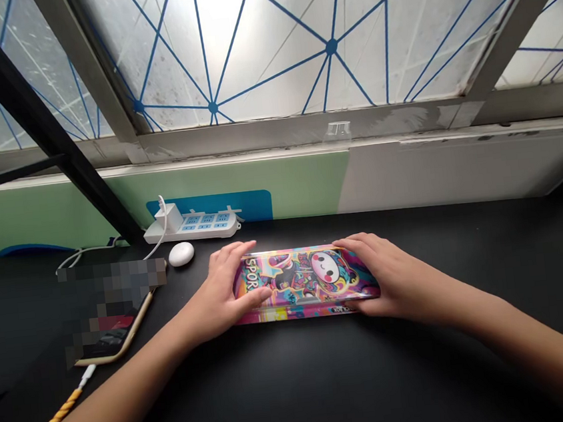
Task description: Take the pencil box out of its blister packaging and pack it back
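Observation:
A colourful pencil box with a cartoon figure printed on its lid lies flat on the black table in front of me. My left hand grips its left end, thumb across the top and fingers along the far edge. Around the right end is my right hand, with its thumb at the near side and its fingers at the far side. The box looks closed. Its two ends are partly covered by my hands.
Left of my arm, a phone, partly blurred out, has a charging cable plugged in. A white earbud case sits near a power strip holding a plugged adapter. A black metal bar slants at left.

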{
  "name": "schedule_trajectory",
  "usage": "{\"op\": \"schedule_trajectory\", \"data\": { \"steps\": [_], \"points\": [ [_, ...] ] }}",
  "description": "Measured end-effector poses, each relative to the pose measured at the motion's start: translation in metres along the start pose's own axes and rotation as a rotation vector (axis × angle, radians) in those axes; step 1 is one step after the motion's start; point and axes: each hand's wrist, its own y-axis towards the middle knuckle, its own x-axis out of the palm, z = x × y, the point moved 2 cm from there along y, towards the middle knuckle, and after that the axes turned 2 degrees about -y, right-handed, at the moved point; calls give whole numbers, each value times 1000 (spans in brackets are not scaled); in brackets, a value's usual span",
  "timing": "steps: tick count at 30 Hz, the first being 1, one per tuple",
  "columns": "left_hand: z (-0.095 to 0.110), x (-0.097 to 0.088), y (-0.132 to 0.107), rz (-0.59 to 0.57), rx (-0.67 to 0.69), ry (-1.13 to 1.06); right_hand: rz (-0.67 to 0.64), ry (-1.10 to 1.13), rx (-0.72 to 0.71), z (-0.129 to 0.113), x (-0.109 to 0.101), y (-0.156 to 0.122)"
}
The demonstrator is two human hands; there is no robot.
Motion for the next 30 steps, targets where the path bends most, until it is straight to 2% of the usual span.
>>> {"op": "schedule_trajectory", "data": {
  "steps": [4,7,10,13,17,25,30],
  "points": [
    [-10,1,3,176,-146,-141,79,-119,-67,-5,-4,0],
    [-15,1,6,187,-234,-448,113,-178,-100,-11,-4,1],
    [-14,1,7,228,-235,-645,133,-185,-108,-18,-3,2],
    [-13,0,8,276,-227,-686,132,-113,-76,-21,0,1],
    [-10,-1,9,279,-209,-714,146,0,29,-16,2,2],
    [-1,2,5,326,-78,-645,387,53,204,-10,-3,4],
    [1,5,2,340,-37,-635,361,82,208,-11,-9,3]
  ]
}}
